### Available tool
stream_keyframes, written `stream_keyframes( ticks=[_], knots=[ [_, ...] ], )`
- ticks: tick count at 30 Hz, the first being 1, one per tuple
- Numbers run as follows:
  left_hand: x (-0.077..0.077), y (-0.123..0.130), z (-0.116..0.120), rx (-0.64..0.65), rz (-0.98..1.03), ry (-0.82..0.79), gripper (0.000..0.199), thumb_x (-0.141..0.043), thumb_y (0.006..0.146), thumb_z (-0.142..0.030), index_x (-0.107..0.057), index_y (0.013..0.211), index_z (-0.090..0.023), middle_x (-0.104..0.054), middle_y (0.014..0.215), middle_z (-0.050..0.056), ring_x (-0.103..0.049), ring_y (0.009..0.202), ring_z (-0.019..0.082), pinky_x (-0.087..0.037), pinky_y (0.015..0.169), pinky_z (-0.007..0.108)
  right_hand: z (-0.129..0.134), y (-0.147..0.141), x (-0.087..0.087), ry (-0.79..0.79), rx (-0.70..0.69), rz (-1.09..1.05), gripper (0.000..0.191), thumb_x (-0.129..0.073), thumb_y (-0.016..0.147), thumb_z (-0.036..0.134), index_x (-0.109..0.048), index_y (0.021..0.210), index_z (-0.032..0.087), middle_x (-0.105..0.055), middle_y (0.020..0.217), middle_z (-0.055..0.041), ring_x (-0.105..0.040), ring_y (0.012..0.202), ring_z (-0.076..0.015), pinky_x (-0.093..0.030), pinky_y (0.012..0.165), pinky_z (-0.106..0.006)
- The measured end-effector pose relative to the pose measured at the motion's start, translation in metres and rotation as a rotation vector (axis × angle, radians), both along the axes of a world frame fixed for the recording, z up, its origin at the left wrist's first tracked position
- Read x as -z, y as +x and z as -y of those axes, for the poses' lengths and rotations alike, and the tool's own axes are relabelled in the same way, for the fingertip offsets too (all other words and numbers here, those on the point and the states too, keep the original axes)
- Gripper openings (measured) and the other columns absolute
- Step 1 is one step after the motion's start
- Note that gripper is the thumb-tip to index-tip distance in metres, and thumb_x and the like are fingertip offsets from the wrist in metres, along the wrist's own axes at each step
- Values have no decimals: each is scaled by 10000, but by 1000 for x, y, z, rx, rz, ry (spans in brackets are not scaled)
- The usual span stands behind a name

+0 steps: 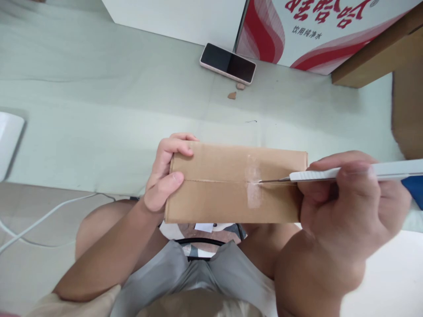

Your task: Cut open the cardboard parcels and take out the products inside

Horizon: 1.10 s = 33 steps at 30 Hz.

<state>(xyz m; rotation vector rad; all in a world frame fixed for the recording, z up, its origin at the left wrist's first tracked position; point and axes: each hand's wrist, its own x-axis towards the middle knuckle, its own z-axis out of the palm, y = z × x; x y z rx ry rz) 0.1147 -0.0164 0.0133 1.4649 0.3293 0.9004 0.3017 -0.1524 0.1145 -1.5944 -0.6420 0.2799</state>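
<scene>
The left hand (165, 169) grasps the left end of a cardboard box (211, 200), held above the lap (158, 277) at the near edge of a pale green surface (99, 132). The right hand (352, 211) is closed around a white cutter (319, 175), its blade (277, 180) at the clear tape (254, 198) across the box's central seam (214, 181). Beyond, a dark-screened phone (228, 64) lies near a red-and-white carton (264, 33).

1. The left hand (161, 176) grips the left end of a cardboard box (211, 202), its thumb (176, 178) beside the seam (214, 181)
2. The right hand (350, 207) holds a white cutter (393, 169), its blade (279, 180) reaching the clear tape (254, 196) across that seam
3. A dark-screened phone (228, 64) lies on the pale green cloth (109, 105), two small brown scraps (232, 95) near it
4. A red-and-white carton (307, 48) stands behind, right of the phone
</scene>
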Motion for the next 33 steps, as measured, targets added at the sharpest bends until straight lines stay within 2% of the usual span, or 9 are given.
stream_keyframes(
  ticks=[5, 8, 12, 16, 25, 33],
  knots=[
    [-2, 0, 2, -43, -28, -57, 309, -691, 847, -480, -595, 1089, -314, -550, 1230, 66, -508, 1204, 306, -469, 998, 510, 3, 7, 5, 38, -100, 88, 355, -693, 935, 435, -723, 688, 181, -409, 447, 45, -367, 381, -74, -214, 373, -237],
    [-2, 0, 2, -37, -8, -57, 316, -697, 843, -467, -607, 1103, -312, -557, 1238, 67, -508, 1208, 301, -470, 998, 506, 6, 11, 7, 9, -163, 116, 368, -692, 938, 472, -745, 712, 186, -444, 450, 39, -399, 384, -77, -238, 377, -240],
    [-2, 0, 1, -40, -9, -34, 283, -676, 863, -441, -609, 1096, -294, -564, 1218, 79, -522, 1177, 293, -492, 966, 495, 9, 12, 6, -63, -167, 69, 381, -688, 929, 523, -754, 729, 207, -403, 459, 49, -390, 407, -81, -255, 396, -242],
    [-3, 0, 0, -50, -23, -5, 268, -663, 867, -442, -597, 1076, -287, -566, 1200, 89, -540, 1142, 301, -520, 922, 507, 10, 11, 5, -86, -154, 67, 366, -680, 933, 518, -750, 735, 218, -409, 475, 49, -390, 419, -84, -272, 415, -244],
    [-3, 0, 0, -46, -43, -19, 298, -690, 864, -489, -573, 1046, -285, -551, 1187, 82, -533, 1149, 306, -506, 953, 523, 10, 10, 4, -102, -158, 90, 353, -671, 946, 479, -747, 729, 211, -422, 485, 46, -383, 416, -77, -257, 401, -237],
    [-2, 0, 1, -46, -34, -2, 274, -674, 865, -471, -579, 1061, -306, -548, 1200, 78, -524, 1158, 310, -508, 938, 513, 9, 9, 3, -170, -197, 169, 336, -681, 944, 452, -743, 710, 219, -500, 518, 36, -461, 458, -81, -323, 425, -227]
  ],
)
